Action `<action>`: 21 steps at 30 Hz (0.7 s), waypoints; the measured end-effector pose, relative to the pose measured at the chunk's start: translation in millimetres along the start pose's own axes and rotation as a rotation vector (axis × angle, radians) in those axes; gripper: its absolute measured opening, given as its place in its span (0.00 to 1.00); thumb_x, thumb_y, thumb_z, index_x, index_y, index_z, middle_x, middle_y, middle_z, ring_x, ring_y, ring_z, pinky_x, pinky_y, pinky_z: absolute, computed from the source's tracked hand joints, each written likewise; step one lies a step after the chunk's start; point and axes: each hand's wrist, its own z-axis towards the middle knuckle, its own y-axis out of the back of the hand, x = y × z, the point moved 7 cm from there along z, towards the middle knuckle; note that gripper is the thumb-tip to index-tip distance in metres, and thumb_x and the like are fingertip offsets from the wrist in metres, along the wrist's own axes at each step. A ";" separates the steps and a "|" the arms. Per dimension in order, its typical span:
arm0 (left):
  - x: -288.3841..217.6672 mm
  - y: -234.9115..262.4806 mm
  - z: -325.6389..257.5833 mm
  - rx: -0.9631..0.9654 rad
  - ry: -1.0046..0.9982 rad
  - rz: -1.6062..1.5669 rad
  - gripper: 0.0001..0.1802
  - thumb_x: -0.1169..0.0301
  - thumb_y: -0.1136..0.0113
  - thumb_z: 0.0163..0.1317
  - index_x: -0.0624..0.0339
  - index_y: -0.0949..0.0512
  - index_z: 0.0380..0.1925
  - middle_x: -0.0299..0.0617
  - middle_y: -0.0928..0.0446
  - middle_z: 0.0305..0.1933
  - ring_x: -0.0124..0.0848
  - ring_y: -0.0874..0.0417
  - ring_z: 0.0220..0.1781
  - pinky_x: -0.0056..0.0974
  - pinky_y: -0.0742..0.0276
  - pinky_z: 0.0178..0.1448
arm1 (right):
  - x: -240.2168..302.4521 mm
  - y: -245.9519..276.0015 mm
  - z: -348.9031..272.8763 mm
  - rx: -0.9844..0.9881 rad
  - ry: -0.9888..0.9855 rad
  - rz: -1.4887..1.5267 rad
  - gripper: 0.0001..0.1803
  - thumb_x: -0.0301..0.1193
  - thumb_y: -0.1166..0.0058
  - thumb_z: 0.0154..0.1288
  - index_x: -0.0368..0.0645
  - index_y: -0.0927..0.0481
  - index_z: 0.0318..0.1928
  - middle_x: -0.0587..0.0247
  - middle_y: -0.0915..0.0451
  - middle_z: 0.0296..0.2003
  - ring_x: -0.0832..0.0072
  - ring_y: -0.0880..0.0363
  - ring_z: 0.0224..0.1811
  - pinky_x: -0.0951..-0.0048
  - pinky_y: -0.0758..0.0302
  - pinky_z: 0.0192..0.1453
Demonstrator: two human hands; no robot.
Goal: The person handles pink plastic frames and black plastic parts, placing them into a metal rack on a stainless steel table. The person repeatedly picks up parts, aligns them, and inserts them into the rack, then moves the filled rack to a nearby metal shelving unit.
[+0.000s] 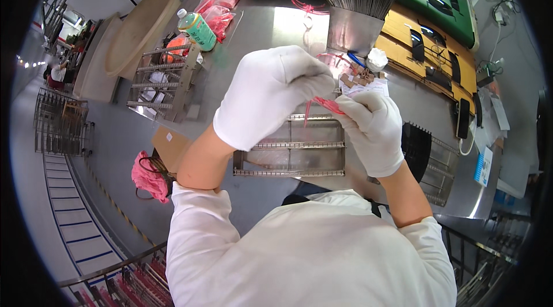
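White gloves cover both of my hands, which meet above a slotted metal rack (291, 146). My right hand (374, 125) pinches a thin, glossy pink-red piece (328, 104), with a narrow strand of it hanging down. Its exact kind is not clear. Just left of the piece, my left hand (279, 88) has its fingers bent and pressed together. Whatever is between those fingertips is hidden by the glove.
Behind my hands stands a metal bin (351, 30) packed with dark wire rods. A green-labelled bottle (197, 29), pink bags (218, 16) and another slotted rack (164, 79) are at the left. Dark lens pieces lie on a yellow board (403, 33) at the right.
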 end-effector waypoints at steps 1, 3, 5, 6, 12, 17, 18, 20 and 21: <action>3.8 0.2 -0.9 0.010 0.085 -0.028 0.06 0.81 0.34 0.60 0.65 0.14 0.37 0.38 0.14 0.35 0.24 0.16 0.34 0.30 0.21 0.41 | -0.2 -0.9 -0.6 0.004 -0.012 0.019 0.13 0.26 0.30 0.56 0.47 0.16 0.43 0.65 0.23 0.36 0.61 0.22 0.34 0.62 0.26 0.40; 16.4 7.0 -5.9 -0.081 0.221 -0.203 0.07 0.77 0.34 0.63 0.67 0.13 0.40 0.43 0.13 0.38 0.26 0.14 0.37 0.31 0.19 0.44 | -0.4 -0.4 0.5 0.009 -0.034 0.056 0.13 0.26 0.29 0.56 0.46 0.16 0.42 0.65 0.22 0.36 0.61 0.22 0.34 0.62 0.26 0.40; 25.1 12.6 -11.2 -0.150 0.261 -0.353 0.09 0.75 0.34 0.66 0.70 0.13 0.41 0.43 0.12 0.40 0.22 0.14 0.41 0.31 0.18 0.47 | -1.0 -0.8 1.2 -0.018 -0.043 0.065 0.12 0.27 0.28 0.55 0.46 0.15 0.40 0.65 0.22 0.35 0.61 0.22 0.34 0.62 0.25 0.40; 25.1 14.0 -12.5 -0.147 0.268 -0.362 0.08 0.75 0.34 0.65 0.69 0.13 0.41 0.43 0.12 0.40 0.22 0.14 0.41 0.31 0.18 0.47 | -1.4 -0.8 1.5 -0.032 -0.049 0.068 0.12 0.27 0.28 0.55 0.45 0.15 0.40 0.64 0.22 0.34 0.61 0.21 0.34 0.62 0.25 0.40; 7.4 10.3 -13.5 -0.053 0.209 -0.162 0.07 0.77 0.32 0.61 0.65 0.13 0.40 0.42 0.13 0.38 0.27 0.13 0.39 0.31 0.19 0.47 | -1.8 -1.2 3.0 -0.012 -0.076 0.096 0.12 0.27 0.28 0.54 0.46 0.15 0.39 0.64 0.22 0.34 0.61 0.21 0.35 0.61 0.25 0.40; -1.9 3.2 -12.9 -0.104 0.031 0.010 0.06 0.77 0.28 0.56 0.63 0.14 0.35 0.42 0.15 0.34 0.30 0.13 0.34 0.32 0.19 0.40 | 0.0 -1.8 -4.3 -0.006 -0.011 -0.116 0.08 0.29 0.38 0.54 0.52 0.21 0.35 0.69 0.27 0.35 0.70 0.24 0.36 0.65 0.28 0.38; -11.7 2.0 -11.5 -0.115 -0.044 0.095 0.08 0.81 0.27 0.54 0.64 0.15 0.34 0.42 0.15 0.34 0.30 0.13 0.35 0.32 0.19 0.40 | -2.1 0.2 -6.8 -0.042 -0.021 -0.088 0.07 0.28 0.40 0.54 0.51 0.22 0.34 0.68 0.28 0.34 0.70 0.24 0.35 0.65 0.28 0.38; -5.9 5.0 -20.3 -0.156 0.006 0.074 0.10 0.84 0.26 0.52 0.68 0.15 0.35 0.43 0.16 0.35 0.29 0.14 0.35 0.32 0.18 0.41 | 4.9 -2.5 -1.5 0.062 -0.001 -0.290 0.04 0.33 0.38 0.59 0.52 0.19 0.35 0.72 0.25 0.33 0.72 0.22 0.34 0.68 0.26 0.40; -10.3 5.9 -21.6 -0.163 -0.014 0.122 0.10 0.85 0.26 0.54 0.70 0.15 0.36 0.43 0.16 0.36 0.27 0.15 0.35 0.30 0.19 0.42 | 5.6 -5.5 -1.3 0.067 0.002 -0.325 0.04 0.33 0.39 0.58 0.52 0.20 0.33 0.72 0.26 0.33 0.73 0.22 0.34 0.69 0.27 0.40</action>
